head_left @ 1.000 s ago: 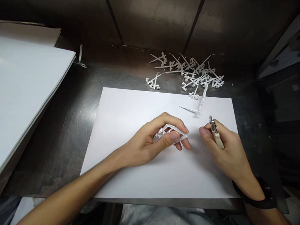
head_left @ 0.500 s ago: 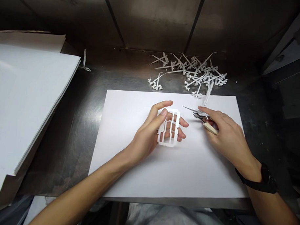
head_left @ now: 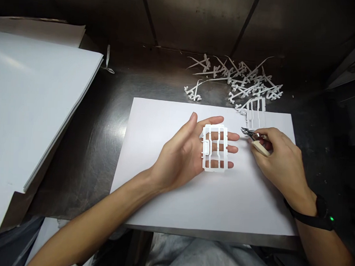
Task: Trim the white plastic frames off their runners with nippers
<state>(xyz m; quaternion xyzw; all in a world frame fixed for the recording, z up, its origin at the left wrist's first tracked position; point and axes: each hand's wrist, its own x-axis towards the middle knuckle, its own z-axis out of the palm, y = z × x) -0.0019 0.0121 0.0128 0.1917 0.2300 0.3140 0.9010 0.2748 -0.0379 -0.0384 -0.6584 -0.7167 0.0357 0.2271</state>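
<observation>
A white plastic frame [head_left: 225, 150] with long slots rests on the spread fingers of my left hand [head_left: 184, 158], palm up and thumb lifted off it. My right hand [head_left: 281, 163] is wrapped round small nippers [head_left: 254, 138] with pale handles, their metal jaws pointing left. Just beyond the nippers, a second white frame [head_left: 256, 112] lies at the far edge of the white sheet [head_left: 174, 210], its near end close to the jaws.
Several white plastic offcuts [head_left: 240, 79] are heaped behind the sheet on the dark metal table [head_left: 108, 119]. A stack of large white sheets [head_left: 45, 89] stands at the left. A metal wall [head_left: 193, 21] rises behind.
My left hand has opened, its thumb coming off the frame, which now lies flatter across the fingers. The second frame lies flat by the nippers, and the thin strip near my right index finger no longer shows.
</observation>
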